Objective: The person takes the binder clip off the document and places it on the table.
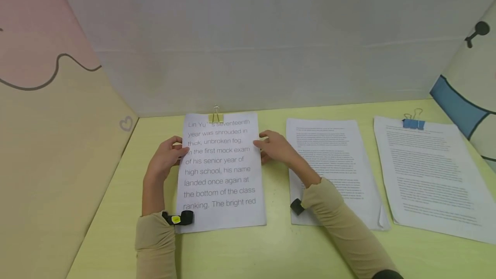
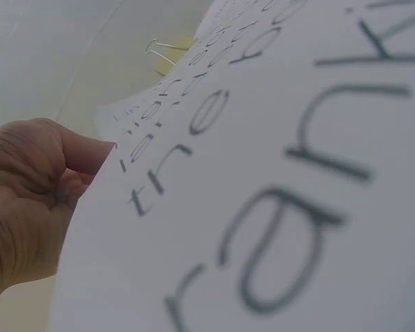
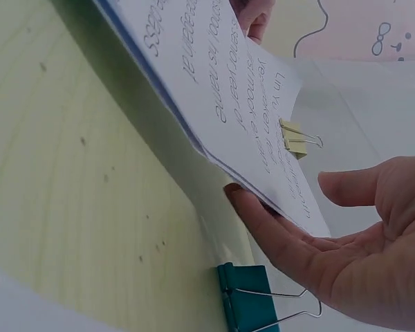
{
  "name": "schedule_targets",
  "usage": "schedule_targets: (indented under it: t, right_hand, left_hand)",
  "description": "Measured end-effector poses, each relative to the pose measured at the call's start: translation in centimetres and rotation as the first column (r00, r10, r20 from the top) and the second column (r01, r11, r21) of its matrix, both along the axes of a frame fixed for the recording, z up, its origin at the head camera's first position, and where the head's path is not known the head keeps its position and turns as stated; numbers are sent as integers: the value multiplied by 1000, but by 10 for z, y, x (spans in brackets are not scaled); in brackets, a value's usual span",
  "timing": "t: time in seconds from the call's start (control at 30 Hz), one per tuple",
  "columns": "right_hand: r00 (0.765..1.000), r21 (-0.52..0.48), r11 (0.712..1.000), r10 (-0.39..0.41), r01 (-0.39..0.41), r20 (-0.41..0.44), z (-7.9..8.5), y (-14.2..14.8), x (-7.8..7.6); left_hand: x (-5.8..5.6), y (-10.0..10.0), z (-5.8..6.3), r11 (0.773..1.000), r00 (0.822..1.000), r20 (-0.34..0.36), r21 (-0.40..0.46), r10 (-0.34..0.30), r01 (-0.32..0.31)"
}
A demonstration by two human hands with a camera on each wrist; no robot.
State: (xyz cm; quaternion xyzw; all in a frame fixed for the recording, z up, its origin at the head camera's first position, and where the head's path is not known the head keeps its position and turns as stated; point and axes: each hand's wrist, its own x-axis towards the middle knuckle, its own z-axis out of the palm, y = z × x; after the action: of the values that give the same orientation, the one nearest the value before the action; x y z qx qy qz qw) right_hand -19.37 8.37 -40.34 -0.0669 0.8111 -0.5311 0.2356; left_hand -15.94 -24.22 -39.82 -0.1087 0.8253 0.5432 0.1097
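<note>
A stack of large-print sheets [image 1: 222, 175] bears a yellow binder clip [image 1: 215, 118] at its top edge. My left hand [image 1: 164, 158] grips the stack's left edge, thumb on top and fingers beneath. In the left wrist view, the left thumb [image 2: 90, 151] meets the paper's edge while the sheets hide the fingers. On the opposite side, my right hand [image 1: 277, 146] has its fingers under the right edge. Its thumb [image 3: 349, 188] is raised off the paper in the right wrist view. The near side of the stack is lifted above the table there.
A small-print stack [image 1: 325, 158] lies under the right forearm. Farther right, another stack [image 1: 430, 175] carries a blue binder clip [image 1: 413, 124]. Below the right fingers, a teal binder clip [image 3: 249, 297] shows in the right wrist view. A white wall [image 1: 263, 55] stands behind the yellow table [image 1: 217, 253].
</note>
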Motion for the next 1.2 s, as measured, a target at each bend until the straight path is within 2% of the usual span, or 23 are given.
schedule_targets:
  t: [0.1, 0.2, 0.3, 0.5, 0.83, 0.93, 1.07, 1.2]
  right_hand:
    - [998, -125, 991, -44, 48, 35, -1, 1, -2]
    - [996, -194, 978, -74, 82, 49, -2, 3, -4]
    - [993, -202, 973, -99, 109, 60, -3, 4, -6]
    - [993, -225, 968, -103, 115, 66, -4, 4, -6]
    - [992, -245, 962, -114, 123, 53, -6, 7, -7]
    - [991, -238, 963, -117, 127, 58, -6, 7, -7]
    - [991, -219, 967, -113, 126, 71, -7, 8, -7]
    - [994, -207, 972, -100, 108, 52, -7, 11, -9]
  left_hand:
    - [-1, 2, -1, 1000, 1000, -1, 20, -9, 9]
    - [-3, 6, -2, 999, 1000, 3, 43, -24, 24]
    - [-4, 9, -3, 998, 999, 3, 58, -40, 40]
    - [-5, 12, -6, 996, 998, 1, 62, -65, 65]
    - [-6, 14, -9, 997, 998, 21, 43, -66, 65]
    - [-4, 15, -6, 999, 999, -8, 19, -36, 37]
    - [-3, 19, 8, 998, 996, -83, -57, 21, -26]
    - [-11, 26, 24, 989, 982, -183, -132, 43, -68]
